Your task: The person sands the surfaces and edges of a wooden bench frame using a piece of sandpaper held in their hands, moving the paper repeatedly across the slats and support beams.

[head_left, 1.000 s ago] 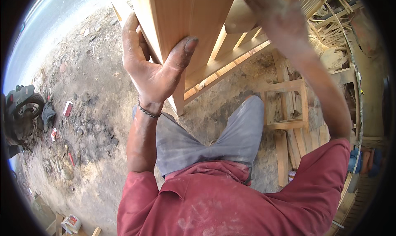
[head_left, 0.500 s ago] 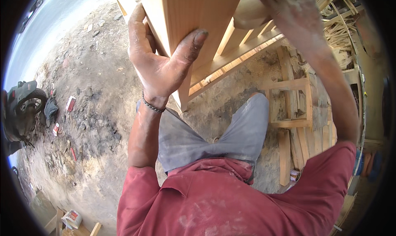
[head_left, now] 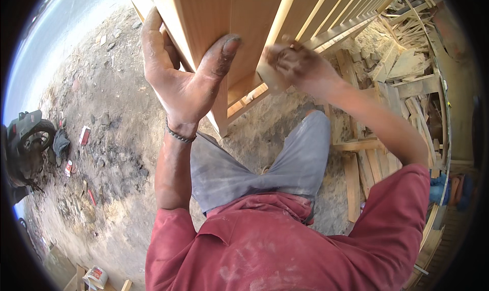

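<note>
The left hand has its grip hooked around the near corner of a slatted wooden frame, thumb flat on the broad face and fingers around the outer left edge, spread only as wide as the post between them. The right hand has curled fingers at a pale tan sheet (both are blurred, so I cannot tell how tightly it is pinched), just beside the frame's right-hand side and low along it.

The frame stands in front of the body, its pointed lower corner coming down near the knees; its row of slats runs away to the upper right, close above the right hand. Below the hands, the legs in grey trousers spread apart, bounding the space under the frame. A braided bracelet circles the left wrist.

Right of the right forearm, planks and a heap of wood offcuts crowd that side. To the left, rough earthen ground gives room beyond the left forearm, with a red-and-white packet and a red stick on it, and a dark wheeled vehicle at the rim. A white bucket sits lower left. The frame's top passes out of view.
</note>
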The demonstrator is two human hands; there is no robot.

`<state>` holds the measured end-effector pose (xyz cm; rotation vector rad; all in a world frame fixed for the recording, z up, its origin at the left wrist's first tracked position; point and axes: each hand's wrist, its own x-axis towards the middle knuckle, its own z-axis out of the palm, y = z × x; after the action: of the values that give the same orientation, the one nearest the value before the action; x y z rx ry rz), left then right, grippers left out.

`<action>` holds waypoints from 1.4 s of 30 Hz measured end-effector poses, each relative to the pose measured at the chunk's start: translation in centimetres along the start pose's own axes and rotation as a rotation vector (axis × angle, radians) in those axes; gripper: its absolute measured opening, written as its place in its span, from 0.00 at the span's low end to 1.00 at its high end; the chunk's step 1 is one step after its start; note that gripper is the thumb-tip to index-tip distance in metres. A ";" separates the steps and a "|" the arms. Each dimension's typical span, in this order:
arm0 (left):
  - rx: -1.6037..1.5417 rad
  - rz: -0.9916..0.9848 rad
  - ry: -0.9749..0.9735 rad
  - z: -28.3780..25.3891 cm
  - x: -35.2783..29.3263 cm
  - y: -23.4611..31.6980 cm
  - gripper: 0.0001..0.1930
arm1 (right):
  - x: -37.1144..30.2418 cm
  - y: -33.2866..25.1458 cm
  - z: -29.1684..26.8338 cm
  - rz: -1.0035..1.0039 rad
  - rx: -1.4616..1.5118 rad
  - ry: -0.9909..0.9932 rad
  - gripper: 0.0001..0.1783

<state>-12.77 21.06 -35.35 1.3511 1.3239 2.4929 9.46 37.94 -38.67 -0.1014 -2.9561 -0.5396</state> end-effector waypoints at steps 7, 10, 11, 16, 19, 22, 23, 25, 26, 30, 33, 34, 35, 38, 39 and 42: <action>0.081 0.012 0.048 0.1 -0.1 0.1 0.33 | 3.6 -0.8 -2.4 -0.159 -0.745 -0.043 0.23; 0.112 0.012 -0.022 -0.1 0.1 0.2 0.31 | 2.7 -1.7 -0.1 -0.242 -0.570 -0.073 0.17; 0.118 0.022 -0.045 -0.1 0.2 0.2 0.31 | 2.7 -1.3 0.1 -0.216 -0.426 -0.031 0.16; 0.133 0.034 0.023 -1.1 0.1 -0.4 0.29 | 6.8 1.2 -7.3 0.095 -0.471 0.210 0.16; 0.102 0.012 -0.002 -0.3 -0.3 0.0 0.30 | 4.1 -0.6 -0.1 -0.046 -0.281 -0.045 0.15; 0.153 -0.001 -0.029 -0.3 -0.2 -0.3 0.32 | 5.0 -0.9 1.7 0.139 0.178 -0.152 0.14; 0.179 0.027 0.008 -1.3 0.1 -0.2 0.32 | 7.6 -0.2 -2.5 0.093 0.072 -0.134 0.15; 0.111 0.049 0.030 -0.7 0.0 -0.4 0.32 | 9.2 1.4 -12.5 0.108 -0.187 -0.151 0.17; 0.057 0.035 0.018 0.2 -0.2 -0.8 0.32 | 6.6 4.0 -12.3 0.054 -0.399 0.118 0.25; 0.086 -0.032 0.047 -0.2 -0.3 -0.3 0.35 | 5.9 0.6 -5.2 0.342 0.294 0.000 0.13; 0.071 -0.066 0.006 -0.7 0.2 -0.1 0.39 | 4.5 1.2 -2.0 0.155 0.054 -0.150 0.26; 0.074 -0.040 -0.001 -1.1 0.2 -0.1 0.38 | 5.9 1.9 -5.3 0.141 -0.119 -0.239 0.34; 0.082 -0.025 -0.010 -1.4 0.2 -0.3 0.38 | 8.1 2.1 -9.5 0.367 0.045 -0.251 0.35; 0.072 -0.026 -0.011 -1.0 0.1 0.0 0.36 | 6.5 2.1 -7.5 0.168 -0.339 -0.049 0.35; 0.065 -0.033 -0.006 -1.0 0.1 0.2 0.35 | 5.9 2.0 -6.5 0.100 -0.472 0.020 0.34; 0.092 -0.031 -0.020 -0.1 0.1 0.0 0.35 | 3.4 2.5 -4.1 -0.079 -0.689 0.115 0.35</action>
<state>-12.92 21.04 -35.31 1.3572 1.4602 2.4208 6.78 38.99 -33.53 -0.0188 -2.5364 -1.4879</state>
